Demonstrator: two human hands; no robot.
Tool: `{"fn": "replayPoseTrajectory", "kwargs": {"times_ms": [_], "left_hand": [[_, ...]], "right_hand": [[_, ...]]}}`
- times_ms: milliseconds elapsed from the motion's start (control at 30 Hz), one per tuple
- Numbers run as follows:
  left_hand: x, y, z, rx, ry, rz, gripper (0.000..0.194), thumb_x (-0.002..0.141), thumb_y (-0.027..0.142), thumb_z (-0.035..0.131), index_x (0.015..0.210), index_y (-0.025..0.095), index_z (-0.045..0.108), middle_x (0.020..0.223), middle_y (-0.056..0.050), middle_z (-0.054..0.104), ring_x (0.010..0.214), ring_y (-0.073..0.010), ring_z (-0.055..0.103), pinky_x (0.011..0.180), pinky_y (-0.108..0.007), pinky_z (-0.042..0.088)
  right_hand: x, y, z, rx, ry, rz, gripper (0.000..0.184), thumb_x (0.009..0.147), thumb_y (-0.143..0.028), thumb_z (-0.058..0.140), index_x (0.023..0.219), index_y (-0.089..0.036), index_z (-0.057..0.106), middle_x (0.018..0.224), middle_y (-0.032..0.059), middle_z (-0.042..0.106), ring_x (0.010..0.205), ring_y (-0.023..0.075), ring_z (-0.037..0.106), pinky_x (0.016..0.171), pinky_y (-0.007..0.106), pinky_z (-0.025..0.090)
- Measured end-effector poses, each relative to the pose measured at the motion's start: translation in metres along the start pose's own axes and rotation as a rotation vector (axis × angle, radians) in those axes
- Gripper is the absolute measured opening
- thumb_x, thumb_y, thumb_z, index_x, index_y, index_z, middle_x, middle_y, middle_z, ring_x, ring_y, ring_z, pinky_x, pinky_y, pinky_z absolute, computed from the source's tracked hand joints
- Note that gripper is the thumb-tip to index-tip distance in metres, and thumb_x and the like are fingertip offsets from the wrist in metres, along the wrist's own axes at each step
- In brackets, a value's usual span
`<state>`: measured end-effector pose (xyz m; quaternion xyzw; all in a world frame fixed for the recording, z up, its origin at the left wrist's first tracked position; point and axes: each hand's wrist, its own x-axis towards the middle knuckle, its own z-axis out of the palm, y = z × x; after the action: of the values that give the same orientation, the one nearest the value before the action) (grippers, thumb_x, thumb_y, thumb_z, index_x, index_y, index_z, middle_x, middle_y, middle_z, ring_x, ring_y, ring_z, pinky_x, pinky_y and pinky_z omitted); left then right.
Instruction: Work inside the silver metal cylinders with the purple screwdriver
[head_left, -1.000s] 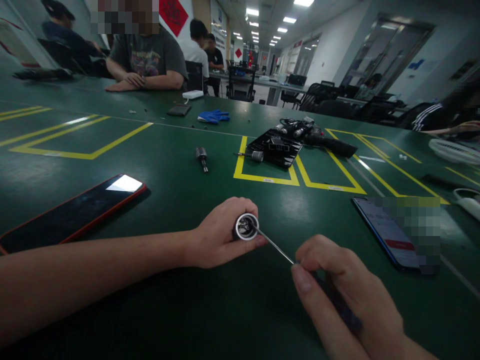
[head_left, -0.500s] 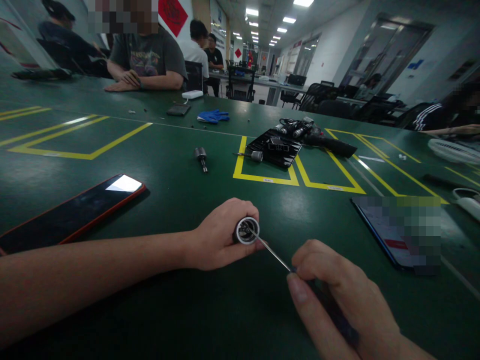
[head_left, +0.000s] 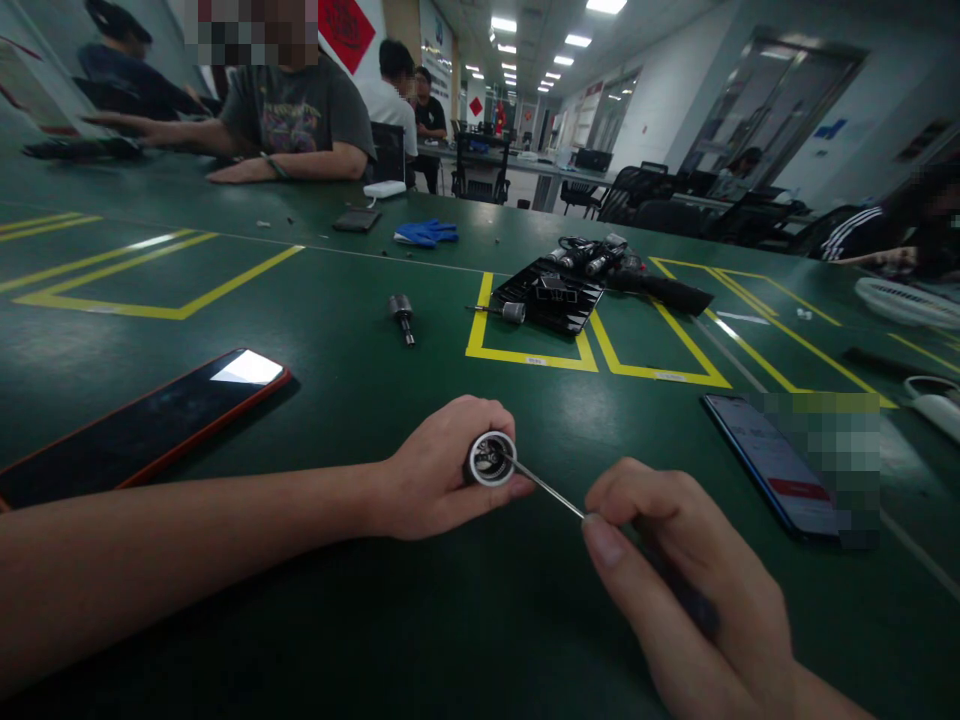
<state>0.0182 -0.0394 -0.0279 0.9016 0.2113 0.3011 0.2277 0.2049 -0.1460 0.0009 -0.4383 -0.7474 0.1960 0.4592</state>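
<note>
My left hand (head_left: pixel 435 470) is closed around a small metal cylinder (head_left: pixel 491 458), its open silver-rimmed end turned toward me. My right hand (head_left: pixel 690 580) pinches the dark handle of a thin screwdriver (head_left: pixel 547 490). The screwdriver's shaft reaches up and left, and its tip sits inside the cylinder's open end. Both hands hover just above the green table (head_left: pixel 360 400) near its front edge.
A red-cased phone (head_left: pixel 142 420) lies at the left, another phone (head_left: pixel 780 465) at the right. A loose metal part (head_left: pixel 403 312), a black tray (head_left: pixel 551 290) with parts, a dark tool (head_left: pixel 664 290) and blue gloves (head_left: pixel 426 233) lie farther back. People sit along the far and right edges.
My right hand drew slightly back and then returned, with the screwdriver tip staying in the cylinder. The person across the table stretched an arm out to the left.
</note>
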Motion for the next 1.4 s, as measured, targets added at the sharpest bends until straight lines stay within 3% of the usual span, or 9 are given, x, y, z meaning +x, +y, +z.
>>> {"fn": "replayPoseTrajectory", "kwargs": {"times_ms": [167, 333, 600, 833, 1033, 1400], "left_hand": [[-0.001, -0.001, 0.000, -0.028, -0.001, -0.049, 0.019, 0.082, 0.032, 0.056, 0.086, 0.017, 0.045, 0.078, -0.001, 0.051, 0.069, -0.0133, 0.047, 0.063, -0.027, 0.041], [-0.002, -0.001, 0.000, -0.042, 0.024, -0.037, 0.019, 0.082, 0.031, 0.057, 0.087, 0.017, 0.045, 0.078, 0.000, 0.050, 0.069, -0.0128, 0.047, 0.063, -0.026, 0.040], [-0.001, 0.001, 0.000, -0.033, 0.005, -0.061, 0.019, 0.081, 0.032, 0.057, 0.084, 0.017, 0.045, 0.078, -0.001, 0.051, 0.068, -0.0132, 0.047, 0.062, -0.026, 0.039], [-0.002, 0.001, 0.000, -0.050, 0.015, -0.067, 0.018, 0.082, 0.032, 0.055, 0.085, 0.017, 0.045, 0.077, 0.000, 0.050, 0.067, -0.0130, 0.046, 0.062, -0.026, 0.040], [-0.002, -0.001, -0.001, -0.048, 0.028, 0.002, 0.019, 0.082, 0.030, 0.057, 0.088, 0.017, 0.044, 0.076, 0.000, 0.049, 0.067, -0.0129, 0.046, 0.061, -0.026, 0.040], [-0.002, -0.001, 0.000, -0.036, 0.006, -0.013, 0.018, 0.083, 0.030, 0.056, 0.088, 0.017, 0.044, 0.078, 0.000, 0.050, 0.068, -0.0129, 0.046, 0.063, -0.026, 0.039]], "right_hand": [[0.000, 0.006, 0.001, 0.163, 0.047, 0.196, 0.010, 0.087, -0.013, 0.046, 0.081, -0.021, 0.049, 0.070, -0.0007, 0.051, 0.054, 0.0109, 0.045, 0.044, 0.023, 0.036], [0.002, 0.011, 0.005, 0.405, 0.108, 0.290, 0.009, 0.088, -0.016, 0.046, 0.082, -0.021, 0.050, 0.067, -0.0015, 0.048, 0.055, 0.0109, 0.045, 0.044, 0.022, 0.037], [-0.001, 0.005, 0.003, 0.173, 0.054, 0.211, 0.011, 0.087, -0.013, 0.045, 0.082, -0.021, 0.050, 0.071, -0.0007, 0.050, 0.055, 0.0108, 0.043, 0.047, 0.024, 0.035], [-0.001, 0.013, 0.006, 0.444, 0.107, 0.341, 0.007, 0.087, -0.018, 0.049, 0.081, -0.020, 0.051, 0.067, -0.0005, 0.049, 0.055, 0.0116, 0.045, 0.045, 0.023, 0.036], [0.001, 0.014, 0.006, 0.524, 0.132, 0.398, 0.008, 0.087, -0.020, 0.051, 0.079, -0.020, 0.053, 0.068, -0.0013, 0.048, 0.056, 0.0110, 0.042, 0.048, 0.024, 0.036], [-0.001, 0.012, 0.004, 0.425, 0.108, 0.264, 0.010, 0.087, -0.013, 0.048, 0.083, -0.021, 0.053, 0.071, 0.0000, 0.049, 0.057, 0.0106, 0.045, 0.044, 0.021, 0.036]]}}
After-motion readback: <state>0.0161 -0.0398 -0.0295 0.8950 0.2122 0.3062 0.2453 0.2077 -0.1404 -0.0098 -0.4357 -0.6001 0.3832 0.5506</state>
